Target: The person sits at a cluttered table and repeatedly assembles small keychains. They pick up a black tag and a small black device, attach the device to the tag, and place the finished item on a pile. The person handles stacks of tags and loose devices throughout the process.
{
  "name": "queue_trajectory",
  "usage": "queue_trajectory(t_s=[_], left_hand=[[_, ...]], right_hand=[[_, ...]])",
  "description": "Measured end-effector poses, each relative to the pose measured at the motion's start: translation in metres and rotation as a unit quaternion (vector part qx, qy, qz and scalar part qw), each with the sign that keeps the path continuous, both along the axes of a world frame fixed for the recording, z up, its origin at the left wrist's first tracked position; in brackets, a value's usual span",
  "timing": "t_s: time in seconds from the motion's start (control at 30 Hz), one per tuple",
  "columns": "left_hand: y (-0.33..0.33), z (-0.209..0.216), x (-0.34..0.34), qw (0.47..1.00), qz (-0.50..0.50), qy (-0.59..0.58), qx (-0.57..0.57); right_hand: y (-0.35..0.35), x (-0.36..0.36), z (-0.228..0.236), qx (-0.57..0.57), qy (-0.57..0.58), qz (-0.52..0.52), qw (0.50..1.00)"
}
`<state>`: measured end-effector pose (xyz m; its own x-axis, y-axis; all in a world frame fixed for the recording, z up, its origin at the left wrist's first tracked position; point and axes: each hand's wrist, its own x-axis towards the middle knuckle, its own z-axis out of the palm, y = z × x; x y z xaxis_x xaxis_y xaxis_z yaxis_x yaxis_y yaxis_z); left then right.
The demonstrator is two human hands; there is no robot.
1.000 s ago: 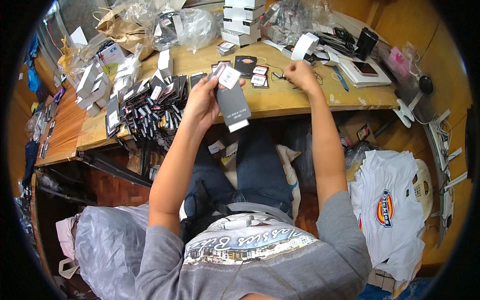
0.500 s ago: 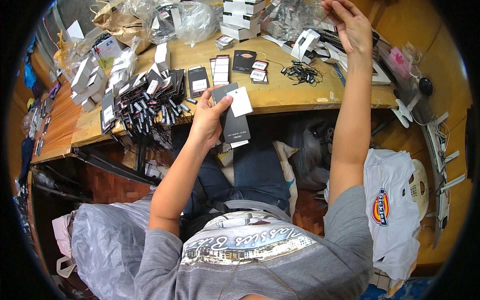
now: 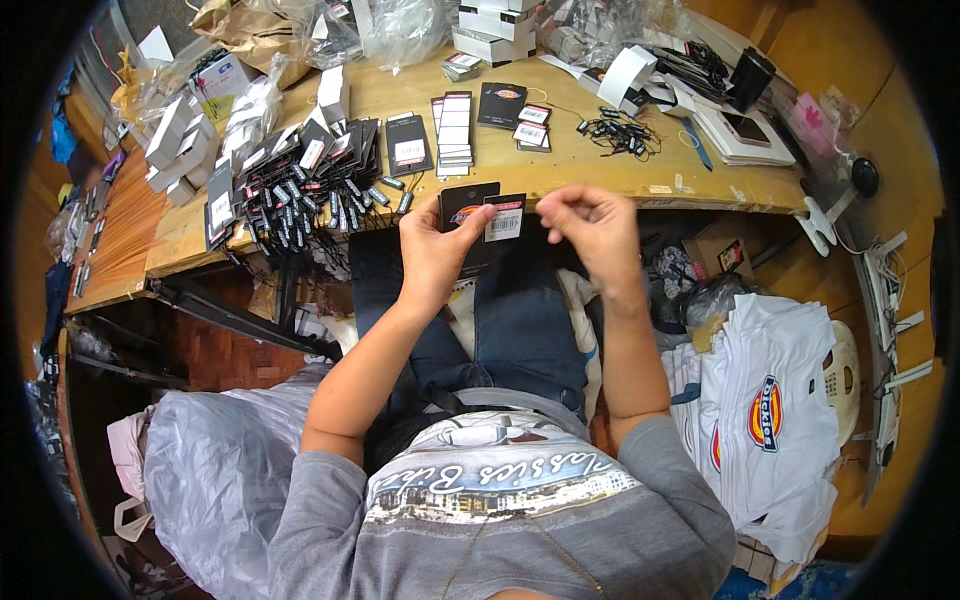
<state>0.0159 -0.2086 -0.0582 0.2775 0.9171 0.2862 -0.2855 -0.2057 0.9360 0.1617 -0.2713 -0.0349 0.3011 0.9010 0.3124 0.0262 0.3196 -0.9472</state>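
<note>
My left hand (image 3: 430, 255) pinches a black hang tag (image 3: 462, 198) with a colored emblem. A smaller barcode tag (image 3: 507, 222) lies over its right side, under the thumb of the same hand. Just right of these tags, my right hand (image 3: 600, 240) is closed in a pinch; whatever its fingertips hold is too small to make out. Both hands are above my lap, in front of the table edge. Beyond them on the table lie another black emblem tag (image 3: 502, 104), white-labelled tags (image 3: 456, 130) in a stack and small barcode tags (image 3: 533, 128).
Strung black tags (image 3: 310, 190) are heaped at the left, partly over the table edge. Loose black cords (image 3: 617, 133) lie to the right. White boxes (image 3: 495, 32) and clear plastic bags (image 3: 405, 30) stand behind. Folded white T-shirts (image 3: 765, 400) are stacked at my right.
My right hand has come down from above the table's right side to beside the tags. In my left hand the tags now show the emblem and barcode instead of a blank white face.
</note>
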Motion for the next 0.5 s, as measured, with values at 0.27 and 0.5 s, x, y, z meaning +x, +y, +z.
queue_trajectory(t_s=[0.27,0.5], left_hand=[[-0.009,-0.007,-0.004,0.986,0.049,0.101,0.127],[-0.013,-0.008,-0.006,0.954,0.044,0.131,0.267]], right_hand=[[0.0,-0.017,-0.031,-0.042,0.021,0.001,0.999],[-0.003,-0.019,-0.033,-0.053,0.064,0.023,0.996]])
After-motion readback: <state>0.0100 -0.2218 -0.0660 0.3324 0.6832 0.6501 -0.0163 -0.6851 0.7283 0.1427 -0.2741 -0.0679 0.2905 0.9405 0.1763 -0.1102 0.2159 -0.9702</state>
